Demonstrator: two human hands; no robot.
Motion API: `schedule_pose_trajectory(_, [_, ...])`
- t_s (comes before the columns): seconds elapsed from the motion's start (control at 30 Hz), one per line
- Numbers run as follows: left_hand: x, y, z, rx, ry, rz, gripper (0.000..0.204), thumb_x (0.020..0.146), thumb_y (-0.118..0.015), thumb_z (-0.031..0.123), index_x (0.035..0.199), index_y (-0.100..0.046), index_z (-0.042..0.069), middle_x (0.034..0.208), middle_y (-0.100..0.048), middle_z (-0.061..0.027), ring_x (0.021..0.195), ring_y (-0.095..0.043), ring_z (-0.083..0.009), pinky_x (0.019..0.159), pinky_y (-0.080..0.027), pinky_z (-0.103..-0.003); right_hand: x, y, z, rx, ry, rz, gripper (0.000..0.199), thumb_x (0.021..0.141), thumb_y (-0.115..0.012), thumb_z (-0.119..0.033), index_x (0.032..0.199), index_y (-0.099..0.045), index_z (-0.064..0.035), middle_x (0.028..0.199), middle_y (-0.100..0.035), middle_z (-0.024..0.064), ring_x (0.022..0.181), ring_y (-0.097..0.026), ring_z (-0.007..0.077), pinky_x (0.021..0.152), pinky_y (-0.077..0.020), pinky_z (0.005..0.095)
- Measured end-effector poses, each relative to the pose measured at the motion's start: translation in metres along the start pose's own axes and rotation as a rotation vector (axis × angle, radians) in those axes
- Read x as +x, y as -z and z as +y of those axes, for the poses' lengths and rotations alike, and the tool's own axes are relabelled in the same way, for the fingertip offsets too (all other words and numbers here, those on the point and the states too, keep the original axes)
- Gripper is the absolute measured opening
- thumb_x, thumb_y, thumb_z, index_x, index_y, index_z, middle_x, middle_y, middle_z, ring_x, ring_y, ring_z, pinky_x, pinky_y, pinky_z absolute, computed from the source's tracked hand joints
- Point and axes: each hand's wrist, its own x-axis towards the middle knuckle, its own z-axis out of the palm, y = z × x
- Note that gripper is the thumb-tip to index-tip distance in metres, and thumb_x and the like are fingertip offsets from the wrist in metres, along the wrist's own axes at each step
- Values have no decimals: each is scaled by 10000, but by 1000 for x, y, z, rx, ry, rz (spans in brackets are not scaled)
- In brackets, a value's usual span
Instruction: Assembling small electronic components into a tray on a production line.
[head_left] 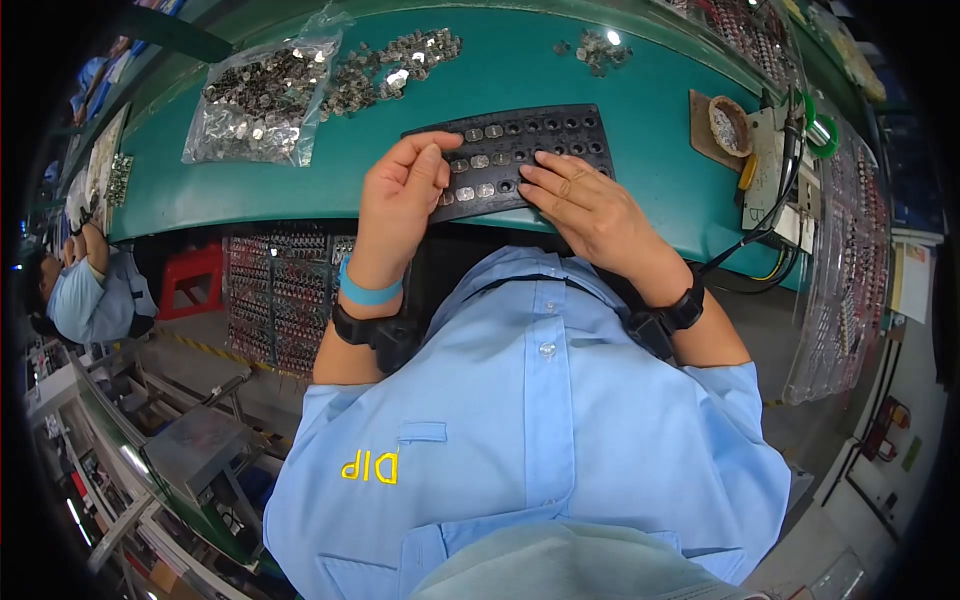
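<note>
A black tray (pixel 548 127) with rows of round recesses lies on the green mat near its front edge. Small shiny metal pieces (pixel 480 161) sit in recesses toward its left side. My left hand (pixel 395 200) is at the tray's left end, with thumb and fingertips drawn together in a pinch; whatever is between them is too small or hidden to name. Resting across the tray's right part is my right hand (pixel 590 205), palm down, fingers stretched out and a little apart. It covers some of the recesses there.
A clear plastic bag (pixel 255 105) full of metal pieces lies at the back left, with a loose pile (pixel 385 70) beside it. A smaller pile (pixel 598 52) is farther right. A round dish (pixel 730 127), a solder spool (pixel 822 135) and cables stand at the right. Another person (pixel 90 290) sits far left.
</note>
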Motion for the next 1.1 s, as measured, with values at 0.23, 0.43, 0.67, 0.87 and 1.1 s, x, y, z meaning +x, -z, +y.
schedule_pose_trajectory(0.23, [9, -6, 14, -465, 48, 53, 304, 1009, -483, 37, 1304, -524, -24, 1092, -605, -106, 980, -562, -161, 786, -467, -241, 5, 5, -12, 40, -36, -10, 328, 787, -731, -45, 1113, -697, -45, 1263, -642, 129, 1277, -533, 348, 1027, -471, 460])
schedule_pose_trajectory(0.43, [1, 1, 11, -430, 4, 117, 366, 962, -501, -45, 1328, -503, -37, 1241, -587, -182, 1182, -567, -270, 1001, -497, -332, 2, 4, -7, -12, -232, 234, 260, 748, -773, -66, 1003, -728, -51, 1146, -675, 100, 1120, -583, 336, 920, -493, 422])
schedule_pose_trajectory(0.67, [-6, 2, 12, -393, 37, 112, 379, 970, -521, -25, 1348, -504, -32, 1249, -604, -192, 1043, -633, -209, 932, -537, -281, 18, -14, -13, -51, -336, 158, 199, 724, -795, -64, 917, -750, -79, 898, -637, 26, 862, -555, 252, 749, -440, 360])
schedule_pose_trajectory(0.87, [-16, 8, 13, -361, 22, 107, 353, 1017, -521, 80, 1357, -510, -14, 1164, -652, -174, 899, -659, -141, 777, -557, -206, 14, -6, 5, 82, -260, 75, 228, 725, -798, -104, 948, -752, -95, 921, -639, 30, 886, -560, 241, 787, -426, 363])
schedule_pose_trajectory(1.1, [-24, 18, 9, -308, 44, 126, 330, 1052, -501, 249, 1258, -562, -2, 1017, -690, -136, 715, -642, -107, 575, -494, -169, 6, 3, -25, -142, -225, 66, 244, 754, -773, -134, 994, -742, -105, 1003, -628, 48, 913, -561, 241, 828, -411, 371])
